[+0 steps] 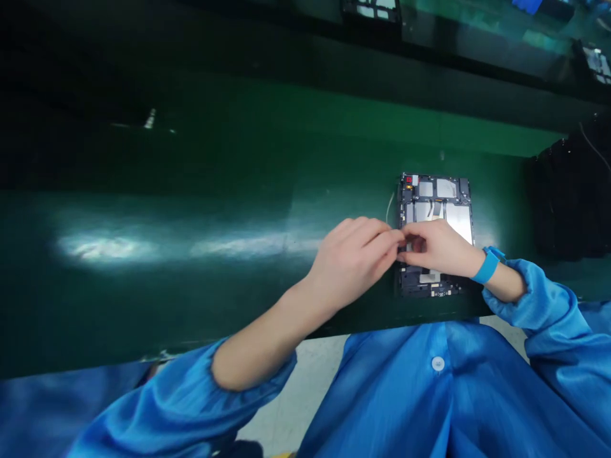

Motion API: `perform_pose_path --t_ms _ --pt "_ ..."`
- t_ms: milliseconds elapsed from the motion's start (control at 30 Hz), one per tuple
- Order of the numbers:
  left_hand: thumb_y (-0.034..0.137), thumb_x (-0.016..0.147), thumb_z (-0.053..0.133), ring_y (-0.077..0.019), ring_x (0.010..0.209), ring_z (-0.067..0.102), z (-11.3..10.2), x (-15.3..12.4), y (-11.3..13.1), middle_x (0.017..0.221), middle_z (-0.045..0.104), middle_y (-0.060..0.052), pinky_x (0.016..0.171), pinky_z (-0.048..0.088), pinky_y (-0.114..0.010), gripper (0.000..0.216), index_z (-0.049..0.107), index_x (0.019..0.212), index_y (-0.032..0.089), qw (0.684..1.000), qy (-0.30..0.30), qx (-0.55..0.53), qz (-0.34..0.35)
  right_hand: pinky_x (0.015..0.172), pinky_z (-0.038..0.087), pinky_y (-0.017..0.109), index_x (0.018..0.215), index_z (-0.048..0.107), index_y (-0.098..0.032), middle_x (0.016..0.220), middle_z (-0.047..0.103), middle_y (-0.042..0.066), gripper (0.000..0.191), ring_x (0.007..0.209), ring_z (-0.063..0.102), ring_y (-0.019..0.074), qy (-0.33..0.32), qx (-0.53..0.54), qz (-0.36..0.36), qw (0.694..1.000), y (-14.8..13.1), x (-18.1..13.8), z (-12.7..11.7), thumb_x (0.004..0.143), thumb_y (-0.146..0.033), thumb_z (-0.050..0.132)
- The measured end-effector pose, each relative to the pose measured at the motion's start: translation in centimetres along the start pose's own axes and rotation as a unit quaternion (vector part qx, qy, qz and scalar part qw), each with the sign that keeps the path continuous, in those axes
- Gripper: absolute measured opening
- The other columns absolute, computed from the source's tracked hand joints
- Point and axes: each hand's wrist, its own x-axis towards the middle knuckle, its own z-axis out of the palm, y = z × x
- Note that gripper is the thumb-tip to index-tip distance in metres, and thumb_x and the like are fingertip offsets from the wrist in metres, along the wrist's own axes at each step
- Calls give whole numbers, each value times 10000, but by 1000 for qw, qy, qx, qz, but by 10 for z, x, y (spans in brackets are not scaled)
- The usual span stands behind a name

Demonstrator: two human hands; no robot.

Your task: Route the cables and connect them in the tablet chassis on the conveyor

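Though the uncovered device (459, 217) has parts fitted, edge work looks unfinished: your left hand (353, 257) and right hand (440, 247) pinch narrowly there, can't tell on what.

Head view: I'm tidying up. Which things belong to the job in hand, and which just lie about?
Job in hand:
- device, left hand and right hand at its edge
- pale wire, probably

Lying about, apparently:
- top unit
- corner unit
- dark object, unclear

There are two hands (356, 257) (442, 247), one opened device (459, 221), one wristband (486, 267), one button (438, 364) and perhaps two blurred similar units (375, 9) (597, 63).
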Motion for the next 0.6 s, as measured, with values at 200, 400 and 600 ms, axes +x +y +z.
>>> perform_pose_path --t_ms 200,400,600 --pt "248 881 661 -200 847 644 15 -1 10 1261 652 -113 829 577 -392 598 544 1467 278 978 85 -150 -118 663 414 234 805 694 -194 664 654 -50 152 608 582 105 -18 -58 -42 997 16 1 -14 819 -42 695" --pt "164 797 708 -42 585 540 39 -1 -8 1199 554 -48 586 505 -242 772 419 1505 274 898 -81 -350 -254 684 429 253 799 698 -198 753 701 -19 143 670 594 126 19 -74 -106 991 31 17 -21 831 -59 710" --pt "88 729 692 -13 542 483 43 2 -3 1074 522 15 541 447 -207 724 485 1399 267 872 -50 -379 -306 725 451 275 829 706 -206 819 726 0 150 722 615 148 29 -66 -101 992 36 36 -15 857 -61 684"
